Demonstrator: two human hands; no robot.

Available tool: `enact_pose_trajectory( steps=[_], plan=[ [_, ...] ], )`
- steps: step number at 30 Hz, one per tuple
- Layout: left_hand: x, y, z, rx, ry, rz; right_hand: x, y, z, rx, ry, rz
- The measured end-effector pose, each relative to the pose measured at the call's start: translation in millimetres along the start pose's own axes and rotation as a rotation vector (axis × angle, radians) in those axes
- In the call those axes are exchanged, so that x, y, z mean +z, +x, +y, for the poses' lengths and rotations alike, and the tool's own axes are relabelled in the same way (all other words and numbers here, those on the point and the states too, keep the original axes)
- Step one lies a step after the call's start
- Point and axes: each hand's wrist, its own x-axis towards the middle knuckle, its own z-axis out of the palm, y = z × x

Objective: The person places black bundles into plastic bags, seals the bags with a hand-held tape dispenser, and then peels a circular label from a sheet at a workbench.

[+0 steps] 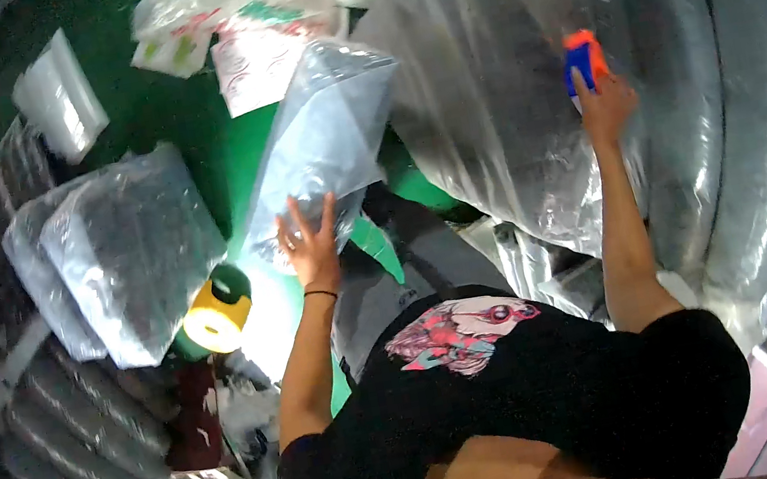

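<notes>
Centrally: 1 × clear-bagged oblong pack (324, 128), pale grey-blue, lay aslant on the green worktop (213, 161), near end toward the wearer's body.

L hand (310, 252): palm down on the pack's near end, fingers spread, resting flat; no pinch seen. Dark band (319, 293) at wrist.

R hand (609, 105): out to the right, fingers closed round 1 × blue-and-orange handheld tool (585, 62), poss. a tape dispenser (exact type n/c). It was in front of a lge. clear-wrapped bundle (487, 70); contact w/ bundle: couldn't tell.

Handling (est.): pack prob. light to mod. wt., contents hidden; soft-to-semi-firm, film slick & apt to slide or crease; low breakage risk, though film could tear. Best hold: flat palm on the broad face to steady, or both long sides w/ full hand; avoid tugging loose film at the ends. Tool: prob. light, rigid; best gripped round the body, as held.

Adj. stock: 2 × bagged square packs (134, 261), overlapping, L of worktop; 1 × yellow tape roll (231, 312), just beside them; 1 × small clear-plastic packet (64, 100), upper L; 1 × printed carrier bag (232, 1), crumpled, far edge; long wrapped rolls (760, 126), far R.
</notes>
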Motion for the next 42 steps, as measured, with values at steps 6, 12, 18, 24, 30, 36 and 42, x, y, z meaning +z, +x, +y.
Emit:
enact_pose_trajectory(
  steps=[6,12,18,24,30,36,42],
  plan=[
    [11,-15,-9,-0.046,-0.044,0.100,-136,-11,-244,0.462,1.360,-0.835],
    [3,-6,0,-0.029,-0.050,0.070,-73,-49,-430,-0.361,1.389,-1.061],
    [-2,5,-40,-0.038,-0.028,0.053,-72,-120,-299,-0.032,0.927,-1.106],
    [17,4,-54,0.007,-0.011,0.204,-180,-98,-329,-0.044,1.541,-0.790],
    [21,-20,-12,-0.042,-0.072,0.085,-77,-118,-397,-0.150,1.088,-0.689],
    [-31,27,10,0.063,-0.436,0.197,-61,-116,-346,0.037,1.083,-0.783],
    [-2,55,-15,0.082,-0.679,0.083,-57,-121,-318,-0.023,1.077,-0.744]
  ],
)
